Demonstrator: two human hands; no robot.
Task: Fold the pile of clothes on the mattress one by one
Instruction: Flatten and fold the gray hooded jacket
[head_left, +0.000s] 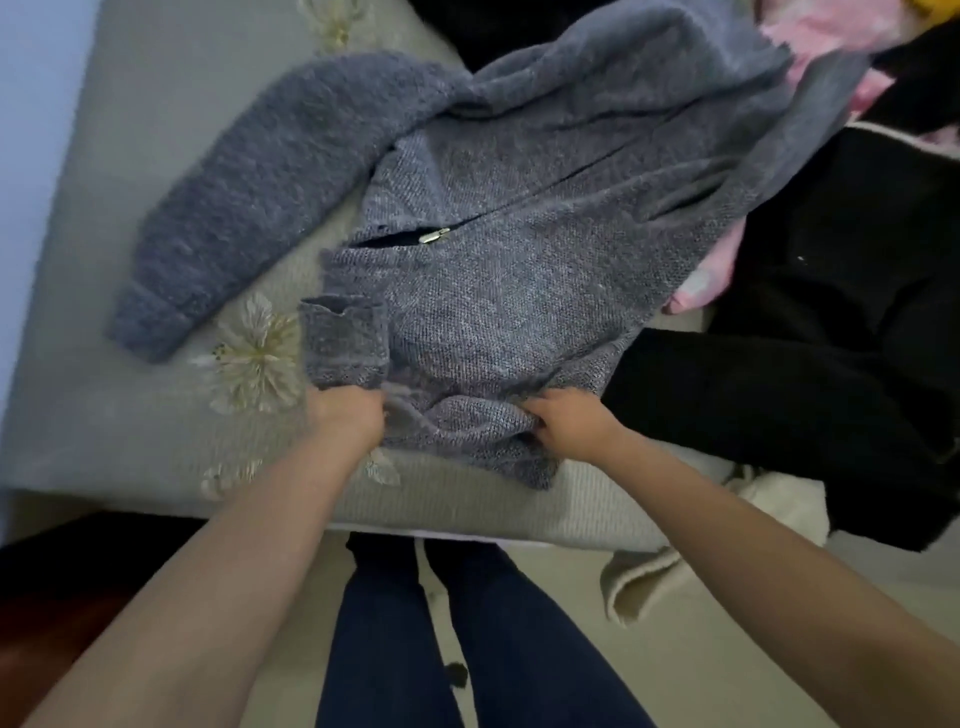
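A blue-grey knitted zip cardigan (498, 249) lies spread on the grey flowered mattress (119, 395), inside out at the body. One fuzzy sleeve (260, 182) stretches out to the left; the other cuff (343, 338) lies folded over the body's left edge. A metal zip pull (435, 236) shows near the middle. My left hand (345, 418) grips the hem at the near left. My right hand (563, 421) pinches bunched hem fabric at the near right. The rest of the pile lies to the right: black clothes (810, 322) and a pink garment (831, 31).
The mattress's near edge (467, 514) runs across just in front of my legs in dark trousers (467, 639). A cream garment (644, 577) hangs off the edge at the right. A blue wall borders the mattress on the left.
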